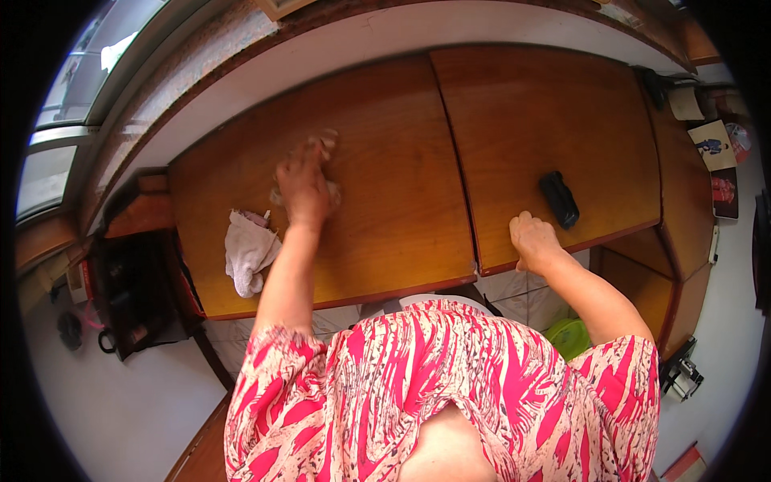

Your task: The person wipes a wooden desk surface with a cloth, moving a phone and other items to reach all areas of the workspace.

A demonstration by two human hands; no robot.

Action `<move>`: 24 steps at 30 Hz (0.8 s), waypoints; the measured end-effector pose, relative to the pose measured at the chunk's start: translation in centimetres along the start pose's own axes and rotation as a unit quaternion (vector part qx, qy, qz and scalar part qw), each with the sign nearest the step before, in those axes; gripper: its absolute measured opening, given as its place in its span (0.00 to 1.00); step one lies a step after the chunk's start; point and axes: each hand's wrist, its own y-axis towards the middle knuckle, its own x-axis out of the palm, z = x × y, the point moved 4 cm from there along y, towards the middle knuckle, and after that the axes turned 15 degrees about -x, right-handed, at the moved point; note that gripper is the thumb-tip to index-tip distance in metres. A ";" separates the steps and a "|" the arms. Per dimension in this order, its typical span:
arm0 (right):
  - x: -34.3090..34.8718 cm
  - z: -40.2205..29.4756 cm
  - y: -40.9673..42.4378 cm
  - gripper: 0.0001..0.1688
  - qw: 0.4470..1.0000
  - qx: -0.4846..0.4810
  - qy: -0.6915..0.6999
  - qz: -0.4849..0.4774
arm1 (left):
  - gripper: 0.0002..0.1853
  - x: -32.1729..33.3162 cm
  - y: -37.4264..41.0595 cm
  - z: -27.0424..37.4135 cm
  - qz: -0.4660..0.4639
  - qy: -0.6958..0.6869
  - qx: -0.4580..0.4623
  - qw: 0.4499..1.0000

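My left hand (304,184) presses on a light patterned cloth (331,196) that lies on the left panel of a brown wooden tabletop (385,229); hand and cloth are slightly blurred. To the left of that forearm lies a crumpled pale towelling cloth (250,253). Near the front edge of the right panel, my right hand (533,238) rests with its fingers curled and nothing visible in them. Just to the right of its fingers sits a dark oblong object (559,200), apparently a case. A narrow dark seam divides the two panels.
A stone-topped ledge (199,78) and a window (72,78) stand behind the table at left. Small pictures (714,144) and other items lie at the far right. A dark cabinet (135,289) adjoins the left end. A green round container (567,338) stands below the front edge.
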 end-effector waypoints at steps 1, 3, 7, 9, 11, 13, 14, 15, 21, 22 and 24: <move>0.0 -0.1 0.0 0.38 1.000 0.001 0.002 -0.001 | 0.26 0.3 1.9 -0.7 0.009 0.007 0.009 1.000; -0.1 -0.1 0.3 0.37 1.000 -0.013 -0.001 0.016 | 0.27 0.7 5.3 -1.9 0.027 0.045 0.027 0.998; -1.1 -0.2 1.6 0.37 0.999 -0.033 -0.006 0.035 | 0.30 0.3 11.5 -3.8 0.038 0.107 0.032 0.993; -1.2 -0.4 2.1 0.37 0.999 -0.034 -0.002 0.040 | 0.32 0.1 12.7 -4.3 0.032 0.120 0.020 0.992; -1.4 -0.6 2.3 0.38 0.999 -0.033 0.001 0.041 | 0.33 0.4 12.9 -4.6 0.030 0.148 0.012 0.989; -1.1 -0.3 1.9 0.38 0.999 -0.014 0.006 0.033 | 0.32 -0.2 10.6 -1.0 -0.045 0.129 -0.004 0.991; -1.2 -0.3 1.6 0.38 0.999 -0.014 0.006 0.033 | 0.32 -1.2 9.2 -0.1 -0.079 0.125 -0.017 0.989; -1.8 -0.4 1.2 0.38 0.999 -0.020 0.001 0.034 | 0.31 0.1 6.1 -3.0 0.028 0.121 0.074 0.990; 0.2 0.5 -0.7 0.38 1.000 0.007 0.013 0.025 | 0.23 -5.6 -11.1 2.4 -0.079 -0.040 0.012 0.996; 0.4 0.4 -1.0 0.39 1.000 0.011 0.015 0.024 | 0.23 -6.0 -12.2 2.4 -0.098 -0.034 0.001 0.995; 1.0 0.6 -1.4 0.39 0.999 0.016 0.018 0.023 | 0.24 -5.8 -12.5 2.5 -0.107 -0.029 -0.019 0.994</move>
